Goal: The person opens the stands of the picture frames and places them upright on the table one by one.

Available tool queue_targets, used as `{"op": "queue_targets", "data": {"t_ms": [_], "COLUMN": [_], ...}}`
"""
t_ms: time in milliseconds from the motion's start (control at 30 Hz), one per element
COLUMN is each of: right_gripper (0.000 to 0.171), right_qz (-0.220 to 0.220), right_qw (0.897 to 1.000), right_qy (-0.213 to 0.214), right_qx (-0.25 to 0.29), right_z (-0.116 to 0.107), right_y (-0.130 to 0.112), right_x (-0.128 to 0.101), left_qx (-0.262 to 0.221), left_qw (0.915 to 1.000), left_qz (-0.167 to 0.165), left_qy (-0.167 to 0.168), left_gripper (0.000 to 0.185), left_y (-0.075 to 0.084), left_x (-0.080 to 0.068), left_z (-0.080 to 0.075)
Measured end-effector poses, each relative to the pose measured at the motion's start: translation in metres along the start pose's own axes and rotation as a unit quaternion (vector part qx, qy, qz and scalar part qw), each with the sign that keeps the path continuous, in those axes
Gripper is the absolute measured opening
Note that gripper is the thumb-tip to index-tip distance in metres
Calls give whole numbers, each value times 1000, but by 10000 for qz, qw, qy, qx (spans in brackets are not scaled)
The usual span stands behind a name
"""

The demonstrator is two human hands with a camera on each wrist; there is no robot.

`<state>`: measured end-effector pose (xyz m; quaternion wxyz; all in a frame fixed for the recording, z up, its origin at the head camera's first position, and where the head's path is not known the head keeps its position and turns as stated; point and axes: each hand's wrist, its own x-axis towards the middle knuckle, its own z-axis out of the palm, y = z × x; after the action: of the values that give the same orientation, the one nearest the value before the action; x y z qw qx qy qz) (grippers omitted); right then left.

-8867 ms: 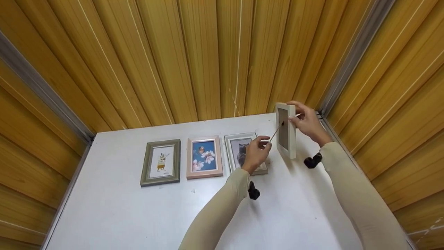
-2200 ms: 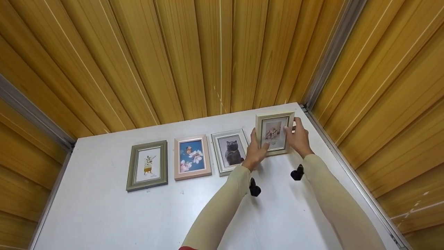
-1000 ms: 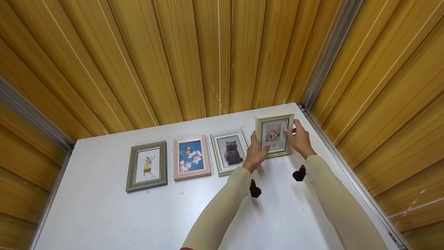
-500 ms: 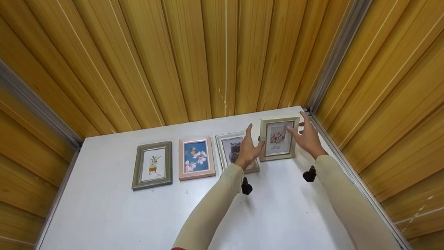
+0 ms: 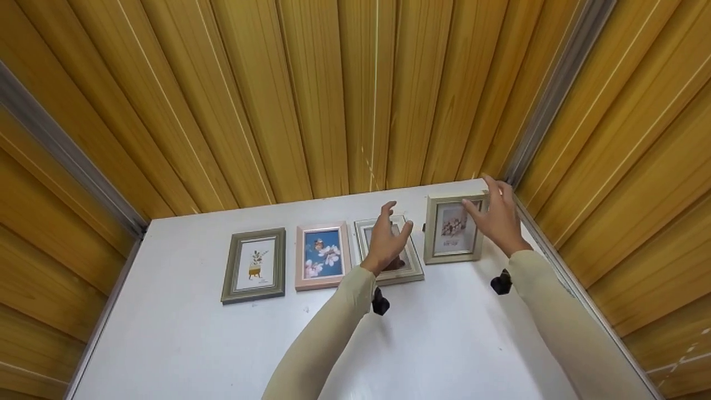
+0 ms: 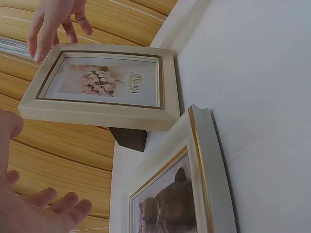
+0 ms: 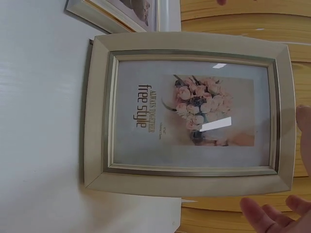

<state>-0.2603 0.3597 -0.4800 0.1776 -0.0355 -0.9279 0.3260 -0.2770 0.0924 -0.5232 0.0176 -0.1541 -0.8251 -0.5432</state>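
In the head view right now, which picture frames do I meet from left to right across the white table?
Green frame → pink frame → cat frame → cream flower frame.

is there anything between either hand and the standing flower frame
Nothing visible. The flower frame stands upright on the white table; the right hand hovers open by its right edge, the left hand open to its left, above the cat frame.

Both your arms reach up and forward in long pale sleeves. Your left hand [image 5: 387,239] is open, with the fingers spread and pointing up, and it holds nothing. Your right hand [image 5: 496,216] is open too, with the fingers straight and a little apart. A small black camera sits under each wrist.
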Motion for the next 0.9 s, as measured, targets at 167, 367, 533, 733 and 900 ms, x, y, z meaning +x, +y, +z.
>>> {"op": "queue_targets", "data": {"t_ms": [167, 367, 533, 733, 900], "right_gripper": [73, 63, 58, 53, 52], "right_qz": [-508, -1194, -1511, -1949, -2103], "right_qw": [9974, 9887, 9837, 9746, 9716], "right_qy": [484, 908, 965, 1018, 938], "right_qx": [-183, -54, 130, 431, 544], "right_z": [5, 15, 25, 36, 49], "right_y": [-11, -30, -47, -64, -74], "right_x": [0, -2, -5, -9, -16], "left_qx": [-99, -229, -327, -310, -252], "left_qw": [9999, 9993, 9990, 9984, 9979], "left_qz": [28, 18, -57, -144, -122], "left_qy": [124, 286, 311, 453, 590], "left_gripper": [63, 61, 62, 62, 61], "left_y": [-5, -10, -13, -18, -23], "left_x": [-5, -9, -13, -19, -27], "left_z": [-11, -23, -33, -45, -53]}}
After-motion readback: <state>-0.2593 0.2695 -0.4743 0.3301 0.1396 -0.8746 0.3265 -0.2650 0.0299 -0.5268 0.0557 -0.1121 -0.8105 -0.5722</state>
